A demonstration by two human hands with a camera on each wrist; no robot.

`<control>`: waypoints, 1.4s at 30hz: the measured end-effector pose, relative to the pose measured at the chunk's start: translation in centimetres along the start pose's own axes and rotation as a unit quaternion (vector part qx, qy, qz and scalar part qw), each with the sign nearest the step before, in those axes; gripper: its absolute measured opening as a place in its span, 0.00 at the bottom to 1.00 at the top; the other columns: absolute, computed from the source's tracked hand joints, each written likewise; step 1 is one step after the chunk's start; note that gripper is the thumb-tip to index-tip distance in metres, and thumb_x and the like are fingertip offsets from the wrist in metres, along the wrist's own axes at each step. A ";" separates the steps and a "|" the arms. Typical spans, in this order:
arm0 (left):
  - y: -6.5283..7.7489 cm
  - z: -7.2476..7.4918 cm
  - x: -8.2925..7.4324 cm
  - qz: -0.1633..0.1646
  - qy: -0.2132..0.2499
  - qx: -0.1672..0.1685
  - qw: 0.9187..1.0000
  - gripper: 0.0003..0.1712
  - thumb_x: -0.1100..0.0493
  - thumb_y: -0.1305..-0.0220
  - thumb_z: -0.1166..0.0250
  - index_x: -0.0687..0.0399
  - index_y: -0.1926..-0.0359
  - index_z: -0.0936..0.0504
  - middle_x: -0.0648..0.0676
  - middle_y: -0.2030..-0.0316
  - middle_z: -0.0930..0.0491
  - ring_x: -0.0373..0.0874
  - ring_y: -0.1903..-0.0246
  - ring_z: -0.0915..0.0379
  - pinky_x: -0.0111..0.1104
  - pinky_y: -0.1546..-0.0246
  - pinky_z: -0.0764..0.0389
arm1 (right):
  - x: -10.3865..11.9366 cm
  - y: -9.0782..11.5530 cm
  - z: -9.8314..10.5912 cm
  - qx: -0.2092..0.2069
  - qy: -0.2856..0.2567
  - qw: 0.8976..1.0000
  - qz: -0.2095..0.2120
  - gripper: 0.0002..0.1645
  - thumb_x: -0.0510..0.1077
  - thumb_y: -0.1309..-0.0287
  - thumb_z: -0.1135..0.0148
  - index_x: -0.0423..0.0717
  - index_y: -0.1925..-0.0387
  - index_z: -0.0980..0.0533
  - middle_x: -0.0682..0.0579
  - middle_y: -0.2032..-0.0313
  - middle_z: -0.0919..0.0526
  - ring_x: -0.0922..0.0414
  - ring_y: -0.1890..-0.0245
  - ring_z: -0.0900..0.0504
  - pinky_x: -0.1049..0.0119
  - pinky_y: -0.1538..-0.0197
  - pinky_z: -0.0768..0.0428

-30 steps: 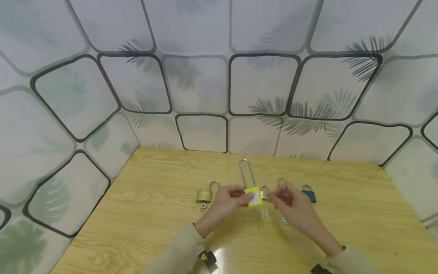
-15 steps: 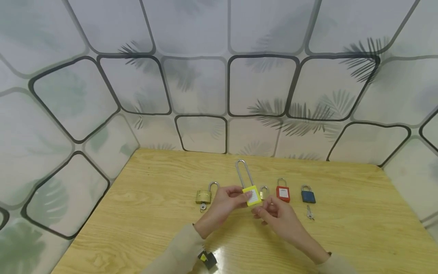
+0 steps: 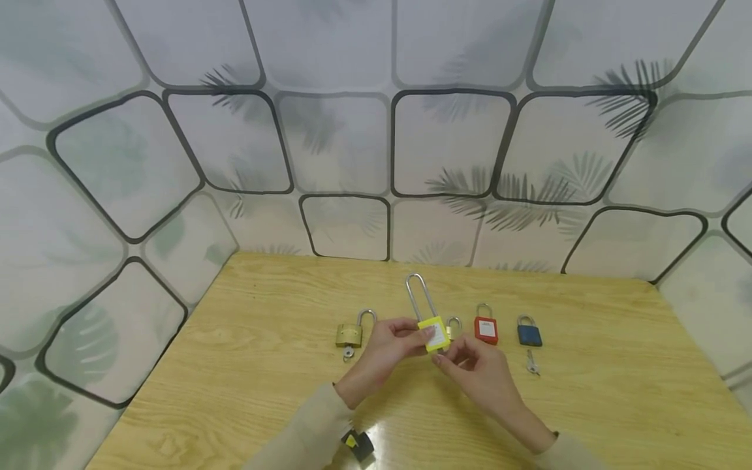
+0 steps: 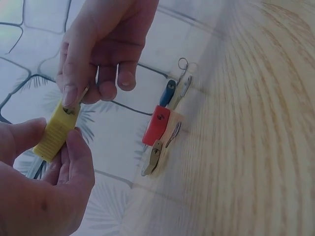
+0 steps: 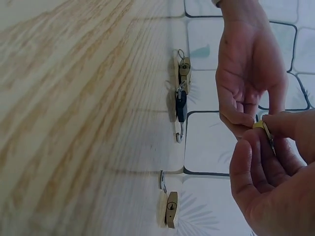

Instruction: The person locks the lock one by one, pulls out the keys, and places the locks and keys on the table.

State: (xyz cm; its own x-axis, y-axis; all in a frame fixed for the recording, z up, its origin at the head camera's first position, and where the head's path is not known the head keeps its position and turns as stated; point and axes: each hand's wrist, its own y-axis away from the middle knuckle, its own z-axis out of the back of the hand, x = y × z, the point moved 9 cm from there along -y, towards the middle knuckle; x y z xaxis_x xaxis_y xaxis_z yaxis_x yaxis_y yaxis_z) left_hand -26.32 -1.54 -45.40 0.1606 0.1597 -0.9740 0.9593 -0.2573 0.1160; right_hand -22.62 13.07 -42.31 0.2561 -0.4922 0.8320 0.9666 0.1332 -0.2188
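Observation:
A yellow padlock (image 3: 433,333) with a long steel shackle is held up by my left hand (image 3: 390,343), thumb on its white label. The shackle points up and away. At the padlock's lower end is my right hand (image 3: 477,372), its thumb and forefinger pinching a small key (image 5: 270,137). In the left wrist view, the right thumb is right at the keyhole (image 4: 68,110) in the yellow base. How deep the key sits I cannot tell, since the fingertips cover it.
Left of the hands lies a brass padlock (image 3: 349,335) with its shackle raised and a key at its base. A small brass padlock (image 3: 453,329), a red padlock (image 3: 485,330) and a blue padlock (image 3: 529,335) lie to the right. A loose key (image 3: 532,363) is below the blue one.
My right hand has moved left and down to the padlock's base, uncovering the red padlock and the loose key. The left hand keeps its grip, the yellow padlock nearly in place.

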 end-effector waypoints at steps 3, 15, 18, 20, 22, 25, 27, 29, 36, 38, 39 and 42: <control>0.0 0.0 0.0 0.000 0.003 -0.002 1.000 0.18 0.60 0.41 0.30 0.73 0.57 0.20 0.65 0.62 0.13 0.49 0.64 0.16 0.37 0.58 0.14 | 0.3 0.0 0.0 -0.003 -0.002 1.000 0.009 0.14 0.43 0.48 0.27 0.48 0.77 0.26 0.55 0.77 0.16 0.62 0.76 0.20 0.68 0.75 0.18; 0.1 0.1 -0.1 -0.006 0.003 -0.019 1.000 0.19 0.61 0.41 0.30 0.74 0.56 0.20 0.66 0.62 0.14 0.48 0.64 0.16 0.34 0.59 0.14 | -0.7 0.2 -0.7 0.029 -0.135 0.988 -0.063 0.14 0.35 0.42 0.33 0.36 0.72 0.32 0.40 0.69 0.11 0.52 0.72 0.14 0.63 0.71 0.13; 0.1 0.2 -0.1 -0.006 0.005 -0.026 1.000 0.19 0.61 0.41 0.30 0.75 0.54 0.20 0.68 0.60 0.14 0.50 0.63 0.16 0.34 0.59 0.14 | -0.6 0.1 -0.7 0.029 -0.143 0.987 -0.060 0.14 0.32 0.42 0.34 0.34 0.73 0.33 0.38 0.70 0.12 0.52 0.73 0.14 0.61 0.72 0.13; 0.2 0.2 -0.2 -0.006 0.010 -0.030 0.999 0.20 0.62 0.41 0.30 0.75 0.54 0.20 0.69 0.59 0.15 0.50 0.63 0.16 0.35 0.59 0.14 | -0.5 0.1 -0.6 0.029 -0.148 0.987 -0.058 0.14 0.30 0.43 0.35 0.33 0.74 0.34 0.38 0.70 0.12 0.52 0.73 0.14 0.60 0.72 0.13; 0.2 0.2 -0.2 -0.006 0.014 -0.034 0.999 0.19 0.62 0.41 0.31 0.75 0.54 0.20 0.69 0.59 0.15 0.51 0.63 0.16 0.35 0.59 0.14 | -0.4 0.1 -0.6 0.030 -0.149 0.987 -0.057 0.15 0.29 0.43 0.35 0.33 0.75 0.35 0.37 0.70 0.13 0.52 0.74 0.15 0.60 0.72 0.13; 0.2 0.2 -0.3 -0.008 0.019 -0.038 0.999 0.19 0.62 0.40 0.31 0.75 0.54 0.20 0.69 0.59 0.15 0.50 0.64 0.16 0.34 0.59 0.14 | -0.3 0.1 -0.6 0.032 -0.154 0.986 -0.054 0.15 0.27 0.43 0.36 0.33 0.75 0.35 0.37 0.70 0.13 0.52 0.74 0.15 0.63 0.73 0.14; 0.2 0.3 -0.3 -0.011 0.021 -0.040 0.999 0.19 0.63 0.40 0.31 0.75 0.54 0.20 0.68 0.59 0.15 0.50 0.64 0.16 0.33 0.60 0.14 | -0.2 0.1 -0.6 0.034 -0.158 0.986 -0.051 0.15 0.27 0.43 0.36 0.33 0.76 0.35 0.37 0.70 0.13 0.52 0.75 0.15 0.66 0.74 0.15; 0.2 0.3 -0.3 -0.014 0.022 -0.042 0.999 0.18 0.63 0.40 0.31 0.75 0.54 0.20 0.68 0.60 0.14 0.49 0.65 0.16 0.33 0.60 0.14 | -0.1 0.1 -0.5 0.035 -0.157 0.986 -0.047 0.15 0.26 0.43 0.37 0.33 0.76 0.35 0.38 0.70 0.13 0.53 0.75 0.16 0.68 0.74 0.15; 0.3 0.3 -0.5 -0.032 0.017 -0.046 0.998 0.18 0.64 0.40 0.31 0.75 0.54 0.21 0.64 0.63 0.14 0.47 0.66 0.16 0.32 0.60 0.14 | 0.2 0.0 -0.4 0.039 -0.122 0.991 -0.042 0.16 0.26 0.45 0.35 0.35 0.77 0.35 0.40 0.70 0.14 0.54 0.75 0.17 0.70 0.74 0.16; 0.4 0.4 -0.7 -0.037 0.013 -0.050 0.998 0.18 0.63 0.40 0.31 0.75 0.54 0.21 0.61 0.64 0.14 0.47 0.66 0.16 0.31 0.61 0.14 | 0.2 0.0 -0.4 0.040 -0.111 0.992 -0.045 0.16 0.27 0.45 0.35 0.36 0.77 0.35 0.41 0.70 0.14 0.54 0.74 0.17 0.70 0.73 0.17; 0.4 0.4 -0.7 -0.039 0.011 -0.051 0.998 0.18 0.63 0.41 0.31 0.75 0.55 0.21 0.60 0.65 0.14 0.47 0.67 0.16 0.31 0.61 0.14 | 0.2 0.0 -0.3 0.039 -0.105 0.993 -0.045 0.17 0.26 0.45 0.35 0.36 0.78 0.35 0.41 0.70 0.14 0.54 0.74 0.17 0.70 0.73 0.17; 0.4 0.5 -0.8 -0.039 0.007 -0.054 0.998 0.18 0.63 0.41 0.31 0.74 0.55 0.20 0.57 0.66 0.14 0.45 0.68 0.17 0.30 0.62 0.14 | 0.4 0.0 -0.3 0.039 -0.094 0.994 -0.040 0.18 0.26 0.45 0.36 0.37 0.79 0.36 0.42 0.70 0.14 0.54 0.74 0.17 0.69 0.73 0.16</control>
State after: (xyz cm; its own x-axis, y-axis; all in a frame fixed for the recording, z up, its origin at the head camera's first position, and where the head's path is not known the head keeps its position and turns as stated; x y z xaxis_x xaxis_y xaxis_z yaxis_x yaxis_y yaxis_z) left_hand -26.13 -2.22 -44.64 0.0872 0.1890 -0.9781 0.9883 -0.1398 0.0611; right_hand -22.53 12.64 -42.18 0.1667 -0.3355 0.9272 0.9787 0.1705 -0.1143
